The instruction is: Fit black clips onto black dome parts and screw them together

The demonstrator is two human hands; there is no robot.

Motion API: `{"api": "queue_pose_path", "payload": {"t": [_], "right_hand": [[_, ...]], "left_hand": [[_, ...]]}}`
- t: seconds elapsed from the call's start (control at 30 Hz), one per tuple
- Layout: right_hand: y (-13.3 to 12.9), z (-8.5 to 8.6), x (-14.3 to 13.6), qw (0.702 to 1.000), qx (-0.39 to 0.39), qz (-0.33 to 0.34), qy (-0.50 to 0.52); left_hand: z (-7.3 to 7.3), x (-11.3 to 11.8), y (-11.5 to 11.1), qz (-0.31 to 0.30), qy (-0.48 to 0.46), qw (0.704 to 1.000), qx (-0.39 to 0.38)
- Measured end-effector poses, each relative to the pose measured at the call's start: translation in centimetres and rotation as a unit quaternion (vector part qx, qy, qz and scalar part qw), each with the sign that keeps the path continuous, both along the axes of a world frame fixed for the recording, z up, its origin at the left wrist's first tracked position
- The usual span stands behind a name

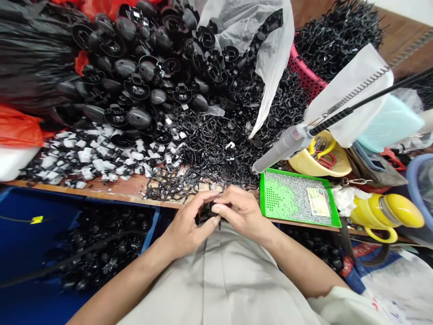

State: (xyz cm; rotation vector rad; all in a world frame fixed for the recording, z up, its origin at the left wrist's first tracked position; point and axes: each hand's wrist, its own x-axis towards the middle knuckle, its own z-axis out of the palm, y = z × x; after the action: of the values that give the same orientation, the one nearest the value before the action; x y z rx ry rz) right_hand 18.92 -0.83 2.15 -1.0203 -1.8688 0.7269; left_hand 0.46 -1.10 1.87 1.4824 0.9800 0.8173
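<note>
Close to my body, at the bench's front edge, my left hand curls around a small black plastic part. My right hand meets it from the other side, thumb and fingers pinched at the part's right end. Fingers cover most of the part, so its shape is hard to make out. Just beyond both hands lie thin black curved plastic pieces in a loose heap. Small white clips with black bits are spread to the left. Behind them rise black rounded housings in a pile.
Right of my hands sits a green tray of small metal screws with a card on it. A grey electric screwdriver hangs over it on a coiled spring. A yellow bowl holds pliers. Blue bins of black parts stand below left.
</note>
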Motion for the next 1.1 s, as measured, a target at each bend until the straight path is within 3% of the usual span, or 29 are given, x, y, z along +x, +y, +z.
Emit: {"api": "queue_pose_path", "payload": {"t": [0.1, 0.2, 0.33, 0.43, 0.57, 0.67, 0.9, 1.03, 1.1], "right_hand": [[0.0, -0.6, 0.7, 0.999, -0.015, -0.029, -0.007], [-0.5, -1.0, 1.5, 0.994, 0.035, -0.085, -0.055], [-1.5, -1.6, 1.5, 0.989, 0.073, -0.098, -0.088], [-1.9, -1.9, 1.1, 0.993, 0.045, -0.098, -0.055], [-2.0, -1.6, 1.2, 0.989, -0.070, -0.099, 0.079], [-2.0, -1.1, 1.5, 0.989, -0.076, -0.095, 0.087], [-2.4, -1.3, 1.5, 0.992, 0.024, -0.107, 0.061], [-2.3, -0.5, 1.6, 0.994, 0.039, -0.084, 0.051], [-2.2, -0.1, 1.5, 0.996, 0.033, -0.070, 0.043]], "left_hand": [[-0.1, 0.8, 0.6, 0.024, -0.040, 0.989, -0.140], [0.0, 1.1, 1.3, 0.057, -0.120, 0.950, -0.282], [0.3, 1.1, 1.7, 0.059, -0.172, 0.922, -0.341], [0.5, 1.1, 1.3, 0.045, -0.135, 0.944, -0.297], [0.5, 1.3, 0.7, 0.051, -0.043, 0.989, -0.131], [0.5, 1.5, 0.4, 0.040, 0.018, 0.999, -0.032], [0.1, 1.2, 0.2, 0.012, 0.033, 0.999, 0.009], [-0.1, 0.9, 0.1, -0.044, 0.070, 0.995, 0.051], [-0.1, 1.0, 0.0, -0.078, 0.050, 0.995, 0.029]]}}
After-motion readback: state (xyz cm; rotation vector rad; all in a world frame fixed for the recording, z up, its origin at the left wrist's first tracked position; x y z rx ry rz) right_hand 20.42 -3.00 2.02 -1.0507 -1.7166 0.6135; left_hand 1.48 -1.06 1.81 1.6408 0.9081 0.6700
